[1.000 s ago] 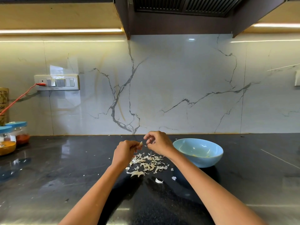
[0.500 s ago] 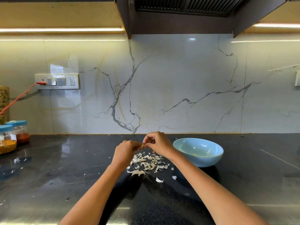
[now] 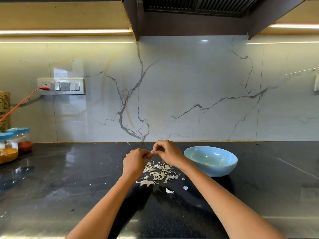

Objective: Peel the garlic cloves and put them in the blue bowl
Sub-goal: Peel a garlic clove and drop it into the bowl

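1. Dark polished counter [image 3: 72, 190] w/ marble backsplash [image 3: 189, 94] behind; two blue-lidded jars [image 3: 16, 144] far left. That's the work area.
2. Blue bowl [image 3: 211, 161] sits just right of the hands, upright on the counter. Smooth, glossy, rounded. A few pale bits at the bottom, prob. peeled cloves, too small to be sure.
3. Left hand [image 3: 134, 163] & right hand [image 3: 166, 152] meet above the counter, fingers of both curled in tight, pinching the same small item between them.
4. Pile of peels [image 3: 159, 173] lies on the counter under & just in front of the hands; thin, papery, off-white flakes, a few strays nearer the camera.
5. Garlic clove [image 3: 151, 152]: only a pale cream tip shows between the fingertips, held in the air, near the bowl but not over it. Rest hidden by fingers; can't tell how much skin is left.
6. Handling, my guess: clove is v. light, firm but bruisable, slick once bare. Skin is dry, brittle, tears in strips & clings to fingers. Best hold: one hand pinches the body, the other nips the skin at the pointed end & pulls lengthwise. Grip lightly or it'll squirt out.
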